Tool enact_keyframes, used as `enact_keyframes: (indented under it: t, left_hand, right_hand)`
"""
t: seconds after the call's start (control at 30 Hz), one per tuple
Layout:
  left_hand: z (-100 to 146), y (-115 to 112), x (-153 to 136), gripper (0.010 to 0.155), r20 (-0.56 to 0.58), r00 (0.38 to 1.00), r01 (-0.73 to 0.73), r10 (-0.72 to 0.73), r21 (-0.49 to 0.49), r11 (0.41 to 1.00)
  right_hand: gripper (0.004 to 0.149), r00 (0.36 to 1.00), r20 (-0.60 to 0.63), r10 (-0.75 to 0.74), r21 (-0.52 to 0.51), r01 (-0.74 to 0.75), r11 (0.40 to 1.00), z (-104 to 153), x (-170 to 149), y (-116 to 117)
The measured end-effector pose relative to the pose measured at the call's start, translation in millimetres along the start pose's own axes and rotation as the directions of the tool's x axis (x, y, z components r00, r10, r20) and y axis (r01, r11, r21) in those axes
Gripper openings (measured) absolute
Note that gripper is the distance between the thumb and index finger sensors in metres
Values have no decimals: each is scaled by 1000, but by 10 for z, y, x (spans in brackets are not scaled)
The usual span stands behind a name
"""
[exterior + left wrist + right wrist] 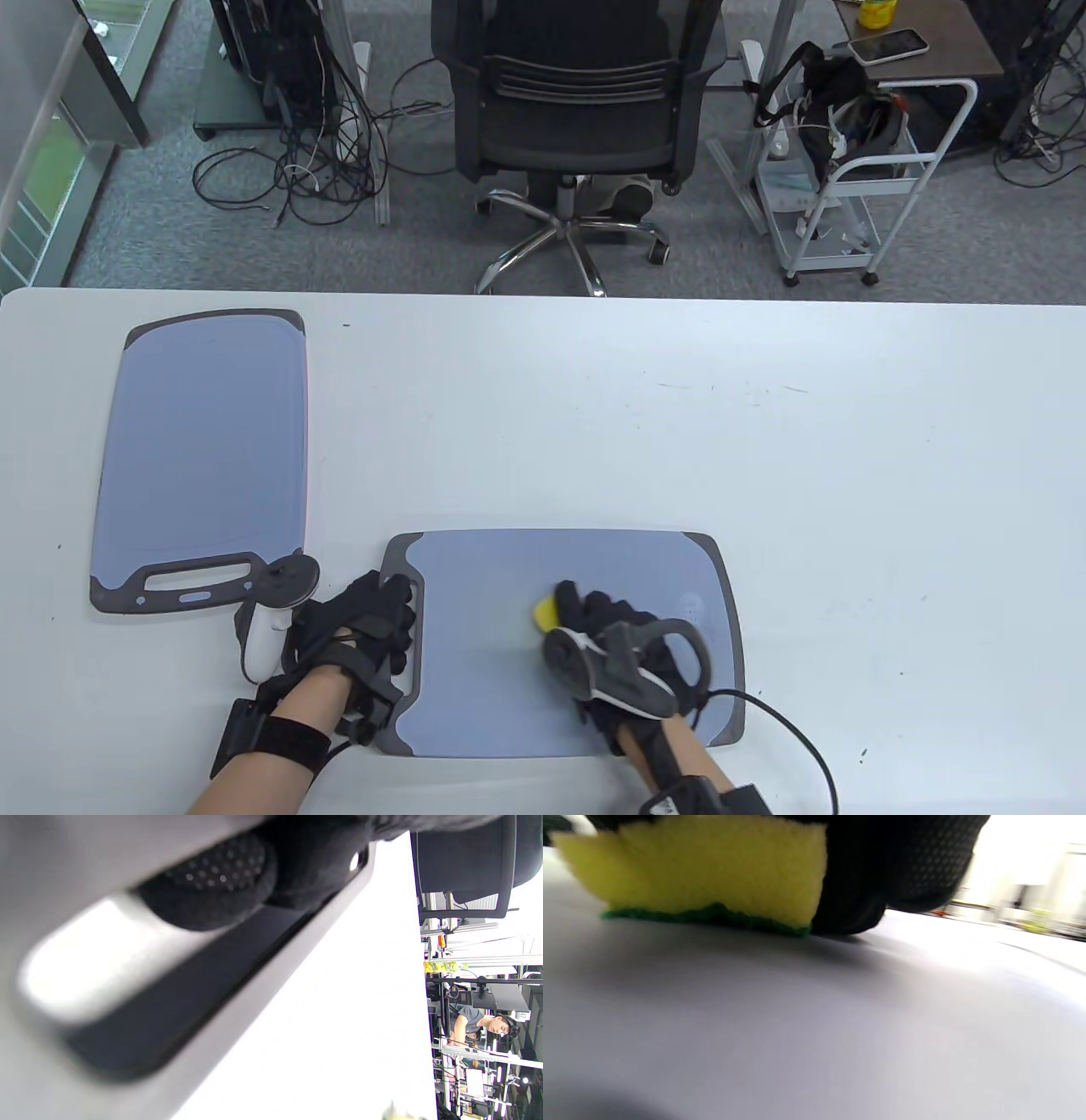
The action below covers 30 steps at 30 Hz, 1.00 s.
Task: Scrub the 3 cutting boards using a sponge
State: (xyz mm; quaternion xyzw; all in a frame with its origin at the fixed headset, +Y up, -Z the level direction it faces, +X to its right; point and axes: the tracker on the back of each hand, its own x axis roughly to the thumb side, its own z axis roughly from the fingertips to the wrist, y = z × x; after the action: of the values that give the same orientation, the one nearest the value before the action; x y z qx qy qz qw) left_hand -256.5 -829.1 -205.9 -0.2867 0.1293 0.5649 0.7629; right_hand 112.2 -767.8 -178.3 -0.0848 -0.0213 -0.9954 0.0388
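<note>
Two blue-grey cutting boards with dark grey rims lie flat on the white bench (764, 441); only these two show. The near cutting board (484, 645) lies crosswise at the front edge of the bench, its slotted handle end to the left. The far cutting board (204, 450) lies lengthwise at the left of the bench, its handle end toward the person, well apart from the near one.

The right hand (607, 632) rests on the middle of the near cutting board, fingers curled over a yellow sponge (544, 613) and pressing it down onto the surface. In the right wrist view the sponge (712, 874) sits with its green scouring side flat against the board, the gloved fingers (903, 866) gripping it from above and beside it.

The left hand (361, 628) lies over the handle end of the near cutting board. In the left wrist view one gloved fingertip (212, 887) pokes into the handle slot from above, so the fingers curl round the handle bar and hold the board in place.

Beyond the bench stand a black office chair (568, 93) and a small white cart (857, 178).
</note>
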Motion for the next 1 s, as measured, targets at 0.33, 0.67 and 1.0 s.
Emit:
enact_keyframes:
  t: [0.33, 0.67, 1.0]
  left_hand:
    - [11, -9, 0, 53, -2, 1000, -20, 20, 8, 1000]
    - [-20, 32, -8, 53, -18, 999, -48, 48, -39, 998]
    - [-36, 25, -6, 54, -13, 999, -29, 29, -34, 999]
  right_hand:
    - [67, 998, -66, 16, 31, -14, 999, 29, -299, 112]
    - [68, 848, 528, 39, -67, -3, 998, -17, 1970, -214]
    - [67, 993, -118, 15, 40, -11, 999, 224, -434, 131]
